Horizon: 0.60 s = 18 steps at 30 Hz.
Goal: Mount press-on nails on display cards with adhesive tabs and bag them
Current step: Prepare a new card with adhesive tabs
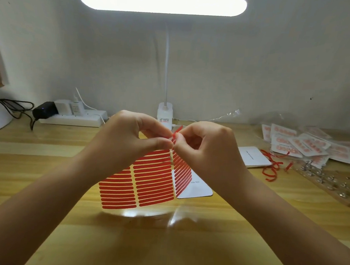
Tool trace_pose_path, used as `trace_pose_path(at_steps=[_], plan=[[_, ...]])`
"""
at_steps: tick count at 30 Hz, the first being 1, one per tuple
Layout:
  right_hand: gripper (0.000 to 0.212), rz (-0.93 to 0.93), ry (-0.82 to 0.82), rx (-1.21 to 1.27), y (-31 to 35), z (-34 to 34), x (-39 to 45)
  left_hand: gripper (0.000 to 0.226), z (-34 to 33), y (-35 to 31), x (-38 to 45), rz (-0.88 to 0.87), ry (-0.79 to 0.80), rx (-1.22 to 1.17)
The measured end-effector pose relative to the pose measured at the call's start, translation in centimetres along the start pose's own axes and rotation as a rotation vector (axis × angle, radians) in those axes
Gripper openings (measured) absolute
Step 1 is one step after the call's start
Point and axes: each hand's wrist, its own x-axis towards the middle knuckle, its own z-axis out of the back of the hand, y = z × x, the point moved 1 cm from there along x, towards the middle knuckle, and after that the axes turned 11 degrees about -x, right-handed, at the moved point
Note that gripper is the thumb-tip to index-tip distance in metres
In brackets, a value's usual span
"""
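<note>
- Head view: fingers (158, 144) of the left hand (128, 141) curled, thumb and forefinger pinching the top edge of the adhesive tab sheet (145, 182).
- Fingertips of the right hand (206, 149) curled too, pinching a single red strip (177, 131) right against the left fingertips, its free end sticking up above them.
- Hanging down from the pinch: the clear sheet, rows of red tabs in columns, folded so one narrow column turns to the right below the right fingers; bottom edge at or just above the wooden table (182, 246), contact unclear.
- Behind the sheet, below the right fingers: a white display card (197, 187) lying flat, with faint print.
- Right of the right hand: another white card (253, 156), then loose red strips (271, 170), then bagged nail cards (305, 145) in a pile, well apart from the fingers.
- Further right, near edge: a wooden board with small shiny pieces (330, 182), too blurred to name.
- Beyond the fingertips: lamp base (165, 113) with its lit bar (162, 3) overhead.
- Far left of the left hand: power strip (71, 118) with a black plug (44, 109).
</note>
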Motion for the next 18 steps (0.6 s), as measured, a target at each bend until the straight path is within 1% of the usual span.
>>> trace_pose_path(at_steps=[3,5,8,11,16,18], plan=[[0.015,-0.079,0.07,0.092,-0.1,0.1,0.2,0.018,0.3,0.2,0.1,0.049,0.013,-0.003],[0.017,-0.162,0.142,0.226,-0.5,0.4,0.4,0.02,0.8,0.4,0.2,0.113,0.028,-0.044],[0.013,-0.293,0.17,0.412,-1.6,0.8,1.0,0.028,2.1,0.8,0.4,0.21,0.036,-0.155],[0.011,-0.406,0.213,0.643,-2.5,0.7,1.3,0.028,3.4,1.4,0.7,0.294,0.062,-0.239],[0.02,-0.575,0.194,0.893,-3.8,0.6,1.7,0.032,6.4,4.2,0.6,0.462,0.23,-0.177],[0.02,-0.608,0.189,0.924,-4.0,0.6,1.8,0.029,7.7,5.8,0.2,0.533,0.224,-0.166]])
